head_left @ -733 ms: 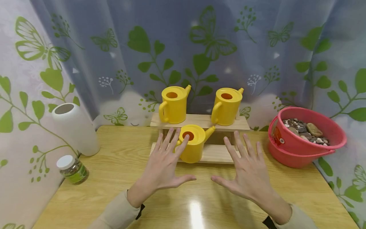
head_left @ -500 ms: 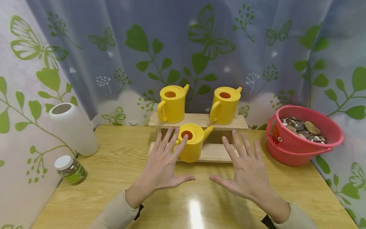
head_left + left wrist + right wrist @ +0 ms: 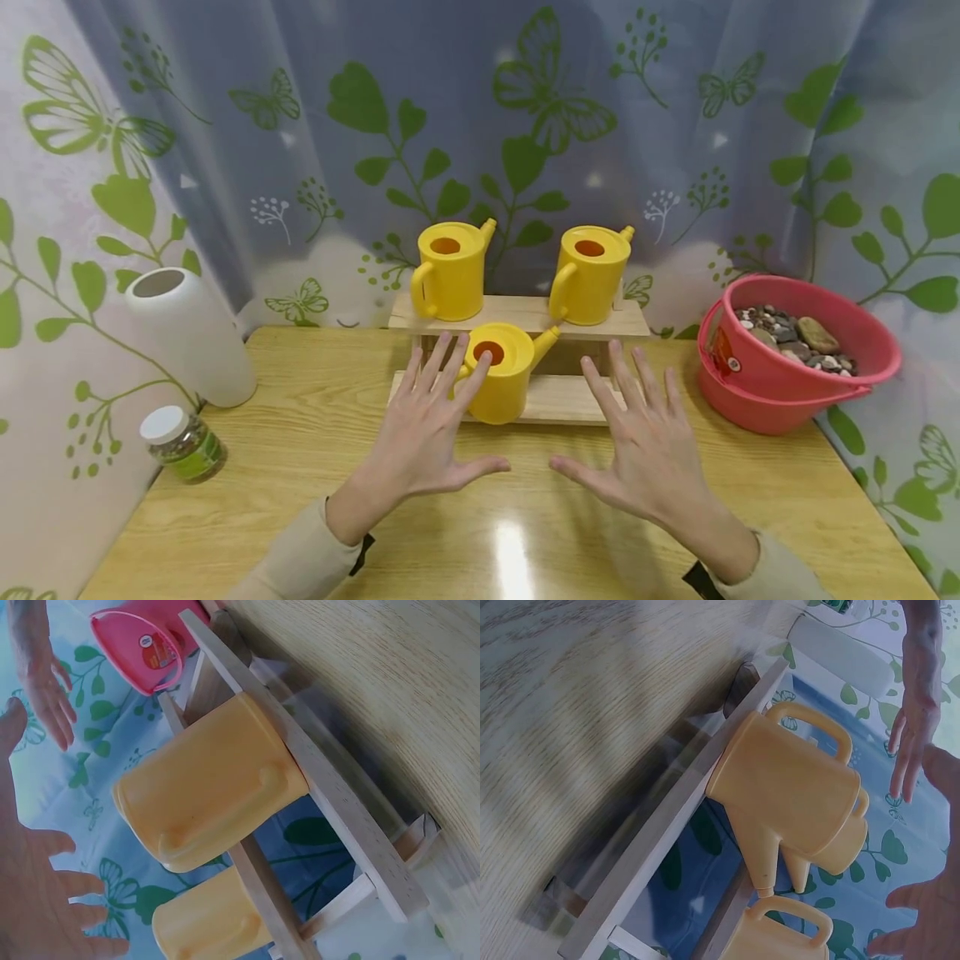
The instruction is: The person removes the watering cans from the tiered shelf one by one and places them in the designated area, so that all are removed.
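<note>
Both hands are barely drifting since before, staying spread above the desk (image 3: 300,433).
Left hand (image 3: 423,433) is hovering before a watering can (image 3: 501,375); right hand (image 3: 648,446) is nearing a stone-filled pink bucket (image 3: 787,392).

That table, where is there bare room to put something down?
Bare table lies between the white vase and the wooden stand, and near the front edge. The stand's lower step is free right of its yellow can. The upper step holds two cans; the pink bucket fills the right corner.
</note>
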Demonstrator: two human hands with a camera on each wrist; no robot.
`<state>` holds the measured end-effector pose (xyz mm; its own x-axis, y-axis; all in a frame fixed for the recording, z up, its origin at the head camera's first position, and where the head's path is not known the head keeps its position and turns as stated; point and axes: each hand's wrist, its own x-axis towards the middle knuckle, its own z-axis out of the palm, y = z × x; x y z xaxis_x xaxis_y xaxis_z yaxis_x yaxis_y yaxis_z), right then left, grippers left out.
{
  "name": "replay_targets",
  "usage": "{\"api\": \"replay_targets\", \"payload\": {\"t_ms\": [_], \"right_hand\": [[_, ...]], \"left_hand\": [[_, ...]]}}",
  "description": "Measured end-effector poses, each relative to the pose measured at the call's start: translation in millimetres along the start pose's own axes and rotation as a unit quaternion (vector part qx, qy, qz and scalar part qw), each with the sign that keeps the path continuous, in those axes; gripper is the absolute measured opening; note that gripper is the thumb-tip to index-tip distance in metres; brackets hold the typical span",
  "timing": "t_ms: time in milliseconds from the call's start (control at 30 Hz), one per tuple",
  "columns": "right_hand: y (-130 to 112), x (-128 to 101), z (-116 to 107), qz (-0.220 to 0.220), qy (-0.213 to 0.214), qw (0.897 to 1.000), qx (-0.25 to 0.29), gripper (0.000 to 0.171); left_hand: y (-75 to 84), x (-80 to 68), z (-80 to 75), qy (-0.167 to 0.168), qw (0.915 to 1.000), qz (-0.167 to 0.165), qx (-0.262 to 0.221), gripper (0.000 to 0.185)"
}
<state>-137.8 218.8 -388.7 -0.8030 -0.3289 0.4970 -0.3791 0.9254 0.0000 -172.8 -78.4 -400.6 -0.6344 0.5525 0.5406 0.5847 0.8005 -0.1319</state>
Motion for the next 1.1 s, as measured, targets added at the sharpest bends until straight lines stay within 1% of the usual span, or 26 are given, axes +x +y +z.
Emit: {"api": "replay_targets", "payload": {"t_ms": [100, 233, 300, 367, 433, 567, 667, 733, 767, 833, 900, 933, 1000, 1067, 1100], "right_hand": [[5, 0, -2, -0.004, 0.001, 1.000, 0.019, 0.110], [17, -1, -6, -0.005, 0.018, 0.998, 0.068, 0.107], [24, -1, -10, 0.006, 0.026, 0.995, 0.096, 0.103], [32, 0, -13, 0.033, 0.024, 0.990, 0.132, 0.096], [40, 2, -16, 0.070, 0.015, 0.982, 0.173, 0.088], [59, 9, -16, 0.143, -0.009, 0.954, 0.262, 0.071], [77, 16, -11, 0.186, -0.020, 0.933, 0.307, 0.063], [88, 20, -7, 0.211, -0.023, 0.920, 0.329, 0.059], [93, 23, -4, 0.220, -0.021, 0.913, 0.343, 0.057], [103, 27, 3, 0.236, -0.015, 0.897, 0.374, 0.054], [112, 32, 11, 0.256, -0.012, 0.878, 0.405, 0.054], [117, 34, 15, 0.267, -0.012, 0.869, 0.417, 0.055], [125, 38, 22, 0.291, -0.010, 0.854, 0.430, 0.055], [133, 41, 29, 0.311, -0.011, 0.845, 0.435, 0.055], [136, 42, 31, 0.318, -0.015, 0.839, 0.441, 0.054]], "left_hand": [[-2.2, -1.2, -0.4, 0.002, 0.9997, -0.003, -0.023, 0.127], [-8.5, -6.6, -3.4, 0.011, 0.9961, -0.021, -0.085, 0.119], [-13.2, -10.3, -4.7, 0.017, 0.9925, -0.037, -0.115, 0.112], [-18.8, -13.3, -5.9, 0.023, 0.9877, -0.054, -0.145, 0.108], [-24.3, -15.5, -5.9, 0.024, 0.9825, -0.072, -0.170, 0.104], [-32.1, -18.1, -6.1, 0.007, 0.9674, -0.115, -0.225, 0.091], [-35.4, -19.0, -3.6, -0.011, 0.9523, -0.148, -0.266, 0.084], [-37.7, -19.5, 0.6, -0.019, 0.9398, -0.169, -0.296, 0.079], [-38.9, -19.8, 3.5, -0.022, 0.9322, -0.179, -0.314, 0.075], [-41.0, -21.0, 9.8, -0.023, 0.9127, -0.202, -0.354, 0.067], [-42.4, -22.0, 16.7, -0.015, 0.8918, -0.221, -0.394, 0.058], [-43.0, -22.2, 20.4, -0.009, 0.8827, -0.227, -0.411, 0.054], [-43.4, -22.7, 26.9, 0.002, 0.8676, -0.236, -0.438, 0.049], [-43.3, -23.0, 31.9, 0.010, 0.8579, -0.241, -0.454, 0.046], [-43.2, -23.2, 34.0, 0.010, 0.8559, -0.242, -0.457, 0.045]]}}
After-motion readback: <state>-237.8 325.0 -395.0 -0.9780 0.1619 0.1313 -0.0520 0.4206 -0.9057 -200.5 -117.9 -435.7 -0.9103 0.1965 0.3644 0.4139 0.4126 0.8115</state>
